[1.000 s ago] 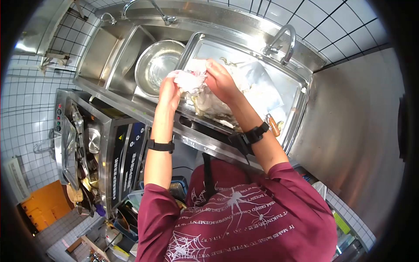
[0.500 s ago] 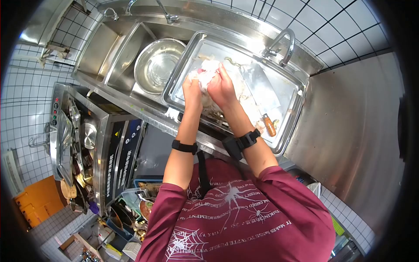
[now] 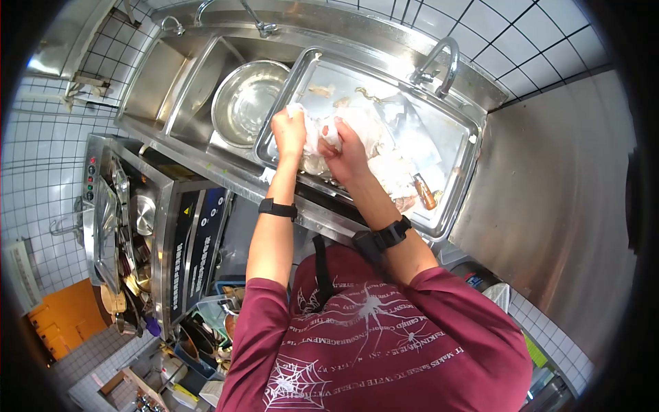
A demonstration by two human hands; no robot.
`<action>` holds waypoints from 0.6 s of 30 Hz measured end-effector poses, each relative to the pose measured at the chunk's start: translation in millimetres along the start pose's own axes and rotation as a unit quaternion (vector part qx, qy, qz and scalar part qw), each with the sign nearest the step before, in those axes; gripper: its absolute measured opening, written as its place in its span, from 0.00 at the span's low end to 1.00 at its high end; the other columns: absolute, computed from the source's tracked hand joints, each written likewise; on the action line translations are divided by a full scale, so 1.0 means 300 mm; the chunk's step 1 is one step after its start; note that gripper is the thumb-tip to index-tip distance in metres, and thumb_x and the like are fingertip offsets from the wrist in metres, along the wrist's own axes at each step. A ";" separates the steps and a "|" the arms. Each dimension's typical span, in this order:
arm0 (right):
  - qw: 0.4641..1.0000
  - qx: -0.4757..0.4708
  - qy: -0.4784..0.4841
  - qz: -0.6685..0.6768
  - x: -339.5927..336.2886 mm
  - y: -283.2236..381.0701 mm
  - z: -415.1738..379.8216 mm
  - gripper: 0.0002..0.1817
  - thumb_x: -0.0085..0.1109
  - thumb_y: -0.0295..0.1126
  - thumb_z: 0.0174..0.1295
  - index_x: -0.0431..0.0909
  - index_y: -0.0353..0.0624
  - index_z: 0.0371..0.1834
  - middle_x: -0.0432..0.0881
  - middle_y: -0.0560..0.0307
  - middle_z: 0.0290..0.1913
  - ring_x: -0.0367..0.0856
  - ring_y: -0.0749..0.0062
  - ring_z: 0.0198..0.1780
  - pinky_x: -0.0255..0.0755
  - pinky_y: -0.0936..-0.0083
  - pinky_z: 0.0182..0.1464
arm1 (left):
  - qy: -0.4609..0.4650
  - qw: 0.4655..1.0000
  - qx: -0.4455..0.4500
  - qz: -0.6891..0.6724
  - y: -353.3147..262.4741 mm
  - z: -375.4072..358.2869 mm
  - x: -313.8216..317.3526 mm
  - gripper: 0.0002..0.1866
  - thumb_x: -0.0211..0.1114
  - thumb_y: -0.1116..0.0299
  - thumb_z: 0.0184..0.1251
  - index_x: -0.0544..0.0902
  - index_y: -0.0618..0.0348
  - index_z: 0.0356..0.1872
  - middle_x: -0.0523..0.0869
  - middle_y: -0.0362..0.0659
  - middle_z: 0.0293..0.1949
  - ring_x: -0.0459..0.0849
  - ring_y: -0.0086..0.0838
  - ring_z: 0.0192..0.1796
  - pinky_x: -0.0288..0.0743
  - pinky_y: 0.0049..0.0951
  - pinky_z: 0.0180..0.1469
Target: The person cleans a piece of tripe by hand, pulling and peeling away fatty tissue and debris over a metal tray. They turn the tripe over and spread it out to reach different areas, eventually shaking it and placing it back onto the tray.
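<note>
A large metal tray (image 3: 458,190) lies across the right part of the sink, with pale, wet-looking pieces (image 3: 395,172) spread in it. My left hand (image 3: 289,132) is closed on a white, soft-looking piece near the tray's left side. Just to its right, my right hand (image 3: 341,149) has its fingers curled round part of a white and reddish piece. Glare hides what exactly the pieces are and whether they join. A cleaver with a wooden handle (image 3: 425,192) rests in the tray, right of my hands, its broad blade washed out by light.
Left of the tray, a round metal bowl (image 3: 248,103) stands in a sink basin. Curved taps (image 3: 449,69) rise along the back edge. A steel surface (image 3: 542,192) extends on the right. A control-panelled appliance (image 3: 195,240) stands at the lower left.
My hands have moved apart: the left one went left and the right one slightly down. White material now shows between them, and more of the tray behind them is visible.
</note>
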State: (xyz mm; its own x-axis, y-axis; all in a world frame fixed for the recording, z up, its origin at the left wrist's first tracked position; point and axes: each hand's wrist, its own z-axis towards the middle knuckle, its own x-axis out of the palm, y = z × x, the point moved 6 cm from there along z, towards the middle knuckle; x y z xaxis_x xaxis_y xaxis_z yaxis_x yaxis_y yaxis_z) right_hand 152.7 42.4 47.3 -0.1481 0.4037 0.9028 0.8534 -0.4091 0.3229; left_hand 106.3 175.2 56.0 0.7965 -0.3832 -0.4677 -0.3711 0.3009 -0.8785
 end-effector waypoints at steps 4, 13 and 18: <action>1.000 -0.022 -0.018 -0.014 0.017 0.010 -0.075 0.09 0.45 0.36 0.69 0.67 0.45 0.34 0.72 0.60 0.30 0.63 0.77 0.24 0.58 0.79 0.26 | 0.000 0.999 -0.031 -0.032 0.054 0.018 0.002 0.14 0.54 0.69 0.59 0.76 0.72 0.21 0.75 0.45 0.14 0.71 0.24 0.21 0.67 0.35 0.27; 0.993 -0.014 -0.083 -0.086 -0.008 0.081 -0.269 0.11 0.46 0.40 0.71 0.68 0.47 0.34 0.72 0.63 0.29 0.65 0.79 0.27 0.62 0.80 0.28 | -0.007 0.999 -0.047 -0.024 0.109 0.056 0.033 0.15 0.54 0.68 0.58 0.76 0.72 0.20 0.73 0.48 0.13 0.69 0.23 0.21 0.65 0.37 0.27; 0.987 0.011 -0.114 -0.116 -0.036 0.116 -0.384 0.12 0.45 0.41 0.71 0.67 0.46 0.33 0.70 0.62 0.29 0.64 0.79 0.28 0.63 0.79 0.32 | -0.024 0.991 -0.103 -0.080 0.183 0.088 0.040 0.15 0.54 0.68 0.58 0.76 0.74 0.23 0.74 0.48 0.14 0.69 0.24 0.22 0.67 0.35 0.28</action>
State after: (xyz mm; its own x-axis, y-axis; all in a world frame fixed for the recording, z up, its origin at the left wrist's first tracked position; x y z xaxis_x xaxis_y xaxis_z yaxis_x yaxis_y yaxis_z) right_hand 126.4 -70.4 81.4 -0.2257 0.6593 0.7172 0.8208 -0.2679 0.5045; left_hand 108.1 210.3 4.8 0.8731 -0.3673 -0.3206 -0.3240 0.0542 -0.9445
